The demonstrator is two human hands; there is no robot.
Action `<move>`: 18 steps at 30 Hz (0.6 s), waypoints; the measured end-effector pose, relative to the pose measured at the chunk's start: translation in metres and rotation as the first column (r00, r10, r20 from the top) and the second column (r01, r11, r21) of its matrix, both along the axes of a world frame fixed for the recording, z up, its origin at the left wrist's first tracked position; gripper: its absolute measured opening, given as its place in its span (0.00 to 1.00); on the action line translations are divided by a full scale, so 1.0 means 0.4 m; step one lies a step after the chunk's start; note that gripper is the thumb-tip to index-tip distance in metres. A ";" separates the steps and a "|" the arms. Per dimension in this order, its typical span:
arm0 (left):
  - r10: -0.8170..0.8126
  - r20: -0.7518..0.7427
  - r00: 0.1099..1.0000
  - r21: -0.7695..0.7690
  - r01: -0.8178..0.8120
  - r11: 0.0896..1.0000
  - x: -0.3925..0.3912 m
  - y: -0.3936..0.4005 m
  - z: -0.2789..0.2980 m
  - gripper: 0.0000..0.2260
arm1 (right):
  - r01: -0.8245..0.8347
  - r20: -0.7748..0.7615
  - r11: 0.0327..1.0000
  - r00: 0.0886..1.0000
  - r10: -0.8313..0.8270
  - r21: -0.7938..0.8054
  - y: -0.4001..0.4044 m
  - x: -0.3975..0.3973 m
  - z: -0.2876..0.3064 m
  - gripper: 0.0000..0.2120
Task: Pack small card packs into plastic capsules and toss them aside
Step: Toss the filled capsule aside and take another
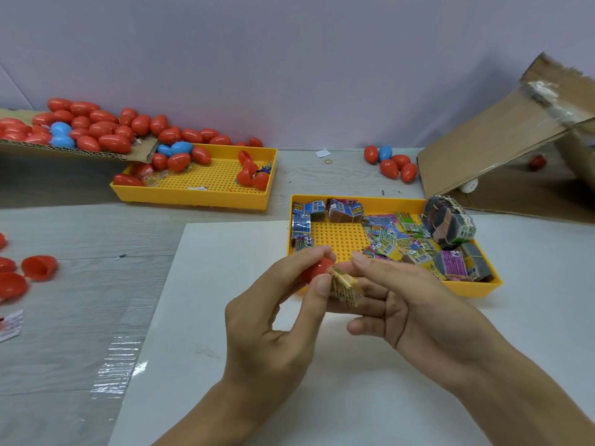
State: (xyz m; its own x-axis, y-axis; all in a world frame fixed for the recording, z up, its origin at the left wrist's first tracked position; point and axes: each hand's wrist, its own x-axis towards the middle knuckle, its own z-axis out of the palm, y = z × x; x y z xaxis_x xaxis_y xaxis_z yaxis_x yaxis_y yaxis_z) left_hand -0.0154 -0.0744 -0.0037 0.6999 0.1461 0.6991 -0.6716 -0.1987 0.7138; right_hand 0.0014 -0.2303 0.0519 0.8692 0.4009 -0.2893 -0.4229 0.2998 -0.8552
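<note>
My left hand pinches a red capsule half between thumb and fingers, just in front of the near yellow tray. A small yellow card pack sticks out of the capsule's mouth and lies on the fingers of my right hand, whose thumb reaches over it. The near yellow tray holds several colourful card packs and banded bundles.
A second yellow tray at the back holds red and blue capsules spilling from a cardboard flap. Loose red capsule halves lie at the left edge. Closed capsules lie by a tipped cardboard box at the right. White board under my hands.
</note>
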 end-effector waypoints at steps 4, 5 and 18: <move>-0.002 -0.027 1.000 -0.064 0.000 0.998 0.006 0.001 0.002 0.10 | -0.040 0.055 0.998 0.998 0.037 0.042 -0.002 0.003 0.003 0.15; -0.004 -0.032 0.999 -0.082 0.002 0.997 0.007 0.001 0.003 0.10 | -0.035 0.081 0.999 0.996 0.032 0.039 -0.002 0.002 0.003 0.15; -0.031 -0.019 0.999 -0.083 0.029 0.996 -0.002 0.002 0.003 0.11 | 0.215 0.356 0.956 0.925 -0.135 -0.198 0.014 -0.016 0.001 0.09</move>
